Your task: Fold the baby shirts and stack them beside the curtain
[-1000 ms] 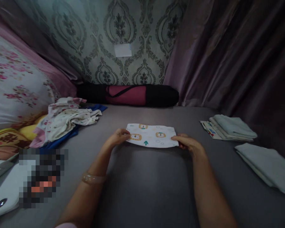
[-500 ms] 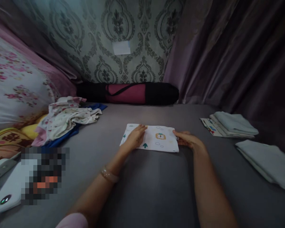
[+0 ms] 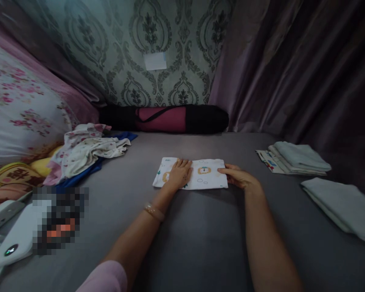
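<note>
A white cloth [image 3: 209, 180] printed with lions and green leaves lies folded into a flat rectangle on the grey sheet, in the middle of the head view. On top of it, left of centre, my left hand [image 3: 180, 173] rests flat with its fingers stretched forward. My right hand [image 3: 237, 176] grips the cloth's right edge, thumb above and fingers partly hidden beside and beneath it. The kind of garment or cloth cannot be made out.
Folded cloths [image 3: 301, 156] are stacked at the right, with a pale folded cloth [image 3: 342, 207] nearer me. Crumpled clothes [image 3: 91, 150] lie at the left. A white device [image 3: 16, 239] sits at the near left, and a black and maroon bag [image 3: 164, 119] along the wall.
My left hand has slid right on the cloth and now lies flatter. My right thumb has come over the cloth's right edge. The cloth's near right corner sits slightly farther away.
</note>
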Demonstrator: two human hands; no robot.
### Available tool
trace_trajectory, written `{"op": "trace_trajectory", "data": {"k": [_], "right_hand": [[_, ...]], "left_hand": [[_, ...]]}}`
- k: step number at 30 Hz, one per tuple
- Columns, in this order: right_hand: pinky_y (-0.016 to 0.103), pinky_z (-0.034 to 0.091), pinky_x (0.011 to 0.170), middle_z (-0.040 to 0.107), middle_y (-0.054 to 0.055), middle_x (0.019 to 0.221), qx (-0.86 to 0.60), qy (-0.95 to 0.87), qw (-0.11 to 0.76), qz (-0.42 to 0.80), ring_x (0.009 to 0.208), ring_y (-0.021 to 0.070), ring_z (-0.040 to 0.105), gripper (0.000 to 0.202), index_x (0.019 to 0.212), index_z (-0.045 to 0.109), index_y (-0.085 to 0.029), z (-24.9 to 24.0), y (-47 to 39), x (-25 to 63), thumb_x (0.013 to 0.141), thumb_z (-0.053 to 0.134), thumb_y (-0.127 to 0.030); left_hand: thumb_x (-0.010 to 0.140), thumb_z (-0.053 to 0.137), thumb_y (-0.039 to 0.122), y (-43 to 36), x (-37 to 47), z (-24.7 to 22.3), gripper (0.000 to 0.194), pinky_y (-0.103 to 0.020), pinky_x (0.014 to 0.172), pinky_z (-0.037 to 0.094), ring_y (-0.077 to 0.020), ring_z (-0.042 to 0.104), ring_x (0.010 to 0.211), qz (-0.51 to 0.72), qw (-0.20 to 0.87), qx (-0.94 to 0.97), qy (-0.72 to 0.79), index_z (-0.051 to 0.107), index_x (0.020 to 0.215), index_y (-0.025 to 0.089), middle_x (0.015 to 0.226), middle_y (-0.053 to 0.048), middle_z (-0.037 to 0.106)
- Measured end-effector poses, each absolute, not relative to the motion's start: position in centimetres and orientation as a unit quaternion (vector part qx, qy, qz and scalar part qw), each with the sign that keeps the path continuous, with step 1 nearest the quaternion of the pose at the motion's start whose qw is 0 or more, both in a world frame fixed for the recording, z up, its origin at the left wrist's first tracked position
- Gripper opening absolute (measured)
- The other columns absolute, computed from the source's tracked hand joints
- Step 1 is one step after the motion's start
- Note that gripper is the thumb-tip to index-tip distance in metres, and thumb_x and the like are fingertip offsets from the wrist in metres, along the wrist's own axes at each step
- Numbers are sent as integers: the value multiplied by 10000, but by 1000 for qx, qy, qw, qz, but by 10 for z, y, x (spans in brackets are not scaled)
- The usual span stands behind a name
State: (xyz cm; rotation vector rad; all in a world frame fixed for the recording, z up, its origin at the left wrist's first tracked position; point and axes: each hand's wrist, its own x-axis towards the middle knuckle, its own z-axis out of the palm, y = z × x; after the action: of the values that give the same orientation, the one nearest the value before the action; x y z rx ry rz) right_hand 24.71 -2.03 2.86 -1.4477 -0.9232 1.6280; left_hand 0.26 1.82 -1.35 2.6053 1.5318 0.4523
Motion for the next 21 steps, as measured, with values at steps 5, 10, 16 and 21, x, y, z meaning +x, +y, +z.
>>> {"op": "trace_trajectory", "data": {"k": [5, 10, 16, 21], "right_hand": [[253, 568, 634, 728, 66, 960, -539, -377, 393, 643, 715, 139, 673, 357, 1116, 609, -189, 26, -20, 251, 767, 657, -132], [276, 562, 694, 724, 56, 978, -515, -390, 424, 634, 757, 154, 682, 369, 1104, 596, -220, 30, -17, 243, 744, 666, -178], [258, 538, 661, 714, 41, 925, -479, -423, 465, 612, 746, 157, 664, 319, 1036, 603, -218, 53, -13, 201, 725, 670, -224], [198, 494, 558, 680, 12, 813, -520, -433, 464, 572, 664, 127, 625, 223, 951, 596, -204, 71, -3, 146, 733, 640, -208]], "left_hand": [[962, 311, 317, 15, 4, -14, 474, -452, 1133, 241, -273, 351, 1360, 124, 22, 848, 514, 445, 1396, 183, 1448, -72, 461], [961, 296, 341, 11, 4, -14, 503, -497, 1130, 234, -296, 344, 1362, 112, 1, 851, 514, 415, 1419, 170, 1467, -85, 433], [964, 287, 356, 7, 5, -13, 505, -532, 1114, 243, -322, 354, 1346, 136, -22, 852, 506, 420, 1418, 178, 1448, -90, 454], [896, 455, 297, 4, 2, -11, 509, -584, 1105, 209, -364, 345, 1349, 167, 19, 855, 490, 481, 1372, 119, 1434, -161, 457]]}}
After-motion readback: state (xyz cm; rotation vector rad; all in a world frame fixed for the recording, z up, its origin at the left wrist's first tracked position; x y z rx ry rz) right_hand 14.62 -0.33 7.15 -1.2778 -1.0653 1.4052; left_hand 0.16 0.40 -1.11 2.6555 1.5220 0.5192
